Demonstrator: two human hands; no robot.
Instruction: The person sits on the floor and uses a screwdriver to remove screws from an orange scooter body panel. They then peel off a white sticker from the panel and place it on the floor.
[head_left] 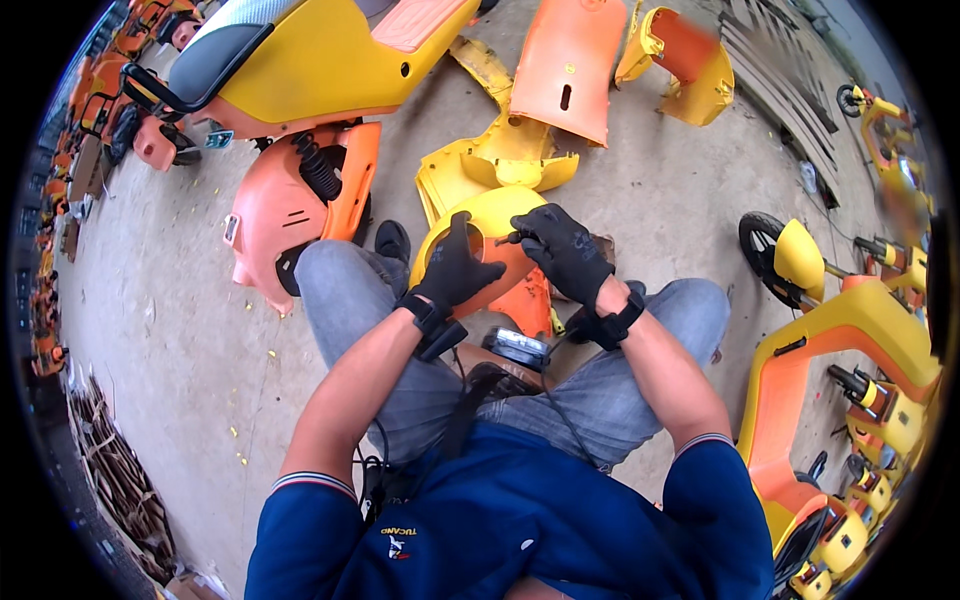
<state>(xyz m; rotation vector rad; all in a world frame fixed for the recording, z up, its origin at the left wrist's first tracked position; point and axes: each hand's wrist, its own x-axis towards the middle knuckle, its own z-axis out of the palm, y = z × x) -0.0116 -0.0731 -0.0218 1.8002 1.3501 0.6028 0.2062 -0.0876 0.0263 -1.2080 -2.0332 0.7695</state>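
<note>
Between my knees is a rounded yellow-and-orange scooter body panel (505,207) with a large round opening. My left hand (458,264), in a black glove, rests over the opening's edge, its thumb and index finger stretched apart. My right hand (566,248), gloved too, is closed around a small dark tool (509,239); its narrow end points left toward the opening. The fingers hide most of that tool, so its exact kind is unclear. An orange piece (525,303) shows below the panel, and a yellow bracket-like panel (480,165) lies just beyond it.
A yellow scooter body with a seat (300,65) stands at far left, above a pink-orange shell (285,215). Farther ahead lie an orange panel (565,75) and a curved yellow piece (700,95). Scooter frames (770,400) line the right; wooden slats (785,90) lie at far right.
</note>
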